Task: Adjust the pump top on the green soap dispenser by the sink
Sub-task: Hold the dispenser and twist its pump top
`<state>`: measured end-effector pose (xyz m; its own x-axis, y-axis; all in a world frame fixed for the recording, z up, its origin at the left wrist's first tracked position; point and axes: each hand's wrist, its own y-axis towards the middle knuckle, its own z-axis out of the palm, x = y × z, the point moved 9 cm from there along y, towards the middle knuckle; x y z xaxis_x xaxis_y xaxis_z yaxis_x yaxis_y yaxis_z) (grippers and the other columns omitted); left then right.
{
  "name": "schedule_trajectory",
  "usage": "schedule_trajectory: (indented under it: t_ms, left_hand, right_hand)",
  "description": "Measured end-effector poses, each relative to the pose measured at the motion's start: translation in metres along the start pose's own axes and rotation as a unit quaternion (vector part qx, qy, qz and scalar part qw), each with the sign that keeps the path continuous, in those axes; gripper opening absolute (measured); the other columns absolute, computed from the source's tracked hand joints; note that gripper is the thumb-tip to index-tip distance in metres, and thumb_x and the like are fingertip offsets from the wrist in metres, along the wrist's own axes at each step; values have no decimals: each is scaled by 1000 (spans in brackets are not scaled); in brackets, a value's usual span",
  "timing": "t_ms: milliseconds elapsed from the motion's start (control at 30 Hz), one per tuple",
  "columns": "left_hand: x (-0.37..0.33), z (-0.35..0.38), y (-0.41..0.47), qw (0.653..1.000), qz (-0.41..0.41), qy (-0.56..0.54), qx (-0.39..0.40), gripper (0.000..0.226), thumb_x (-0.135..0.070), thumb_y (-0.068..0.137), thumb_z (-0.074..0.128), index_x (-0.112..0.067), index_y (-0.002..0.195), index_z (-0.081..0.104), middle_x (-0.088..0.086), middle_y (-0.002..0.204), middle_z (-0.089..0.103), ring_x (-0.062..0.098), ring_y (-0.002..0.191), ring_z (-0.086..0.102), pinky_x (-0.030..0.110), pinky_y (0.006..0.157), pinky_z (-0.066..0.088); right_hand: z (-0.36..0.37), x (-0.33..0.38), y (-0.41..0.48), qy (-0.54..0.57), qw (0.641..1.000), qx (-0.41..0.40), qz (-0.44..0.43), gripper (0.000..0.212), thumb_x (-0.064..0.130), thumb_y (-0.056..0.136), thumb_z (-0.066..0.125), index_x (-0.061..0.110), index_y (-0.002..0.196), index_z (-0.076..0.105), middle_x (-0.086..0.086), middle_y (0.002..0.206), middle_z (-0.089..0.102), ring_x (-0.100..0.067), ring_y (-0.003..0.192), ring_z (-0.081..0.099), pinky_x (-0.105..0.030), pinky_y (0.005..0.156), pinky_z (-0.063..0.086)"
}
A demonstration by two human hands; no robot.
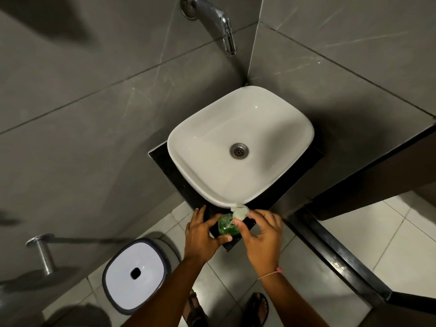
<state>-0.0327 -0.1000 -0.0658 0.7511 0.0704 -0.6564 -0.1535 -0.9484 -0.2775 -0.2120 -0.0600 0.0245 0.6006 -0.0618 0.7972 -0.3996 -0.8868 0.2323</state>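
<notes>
A green soap dispenser [225, 224] stands on the near corner of the black counter [160, 153], just in front of the white sink [193, 166]. Its pale pump top [240, 211] points toward the sink rim. My left hand [200, 232] wraps the bottle's left side, with the thumb under its near edge. My right hand [262, 234] pinches the pump top between thumb and fingers. The lower part of the bottle is hidden by my hands.
A chrome tap [224, 29] juts from the grey tiled wall above the sink. A white-lidded bin [134, 274] stands on the floor at the left, below a metal wall bar [43, 251]. A dark partition [354, 185] borders the right. My sandalled feet [257, 308] are below.
</notes>
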Motion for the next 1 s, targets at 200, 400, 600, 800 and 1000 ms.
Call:
schedule_trajectory:
  t_ms: [200, 400, 600, 800, 1000]
  left_hand:
    - [2, 1, 1, 1000, 4, 13, -3, 65, -55, 67, 76, -37, 126, 56, 7, 159, 24, 26, 148, 13, 52, 117, 23]
    - [3, 3, 2, 1000, 4, 8, 0, 65, -55, 68, 75, -37, 127, 56, 5, 160, 21, 24, 149, 10, 52, 118, 20]
    - [4, 5, 1, 1000, 0, 10, 0, 66, -55, 68, 74, -38, 129, 54, 4, 160, 21, 23, 149, 8, 54, 118, 18]
    - [6, 5, 2, 1000, 3, 15, -2, 69, -57, 68, 73, -37, 130, 52, 5, 160, 21, 24, 149, 7, 57, 117, 18]
    - [7, 5, 2, 1000, 3, 18, -3, 70, -53, 70, 74, -40, 134, 47, 6, 160, 21, 25, 149, 7, 56, 118, 17]
  right_hand:
    - [27, -12, -8, -63, 996, 59, -14, 37, 53, 71, 71, 29, 99, 74, 6, 95, 66, -17, 97, 53, -42, 79, 52]
    - [29, -16, -9, -67, 996, 58, -3, 38, 58, 70, 69, 28, 93, 74, 7, 92, 68, -18, 95, 54, -43, 78, 51]
    - [28, -19, -13, -49, 998, 50, 6, 39, 54, 72, 69, 24, 96, 74, 3, 93, 69, -23, 95, 55, -47, 76, 52]
    - [33, -22, -12, -52, 996, 61, 35, 33, 47, 66, 79, 23, 87, 71, 4, 86, 66, -22, 93, 54, -45, 80, 49]
    - [38, -25, -13, -15, 995, 60, 74, 36, 45, 63, 82, 23, 82, 61, 7, 80, 60, -19, 88, 52, -48, 80, 48]
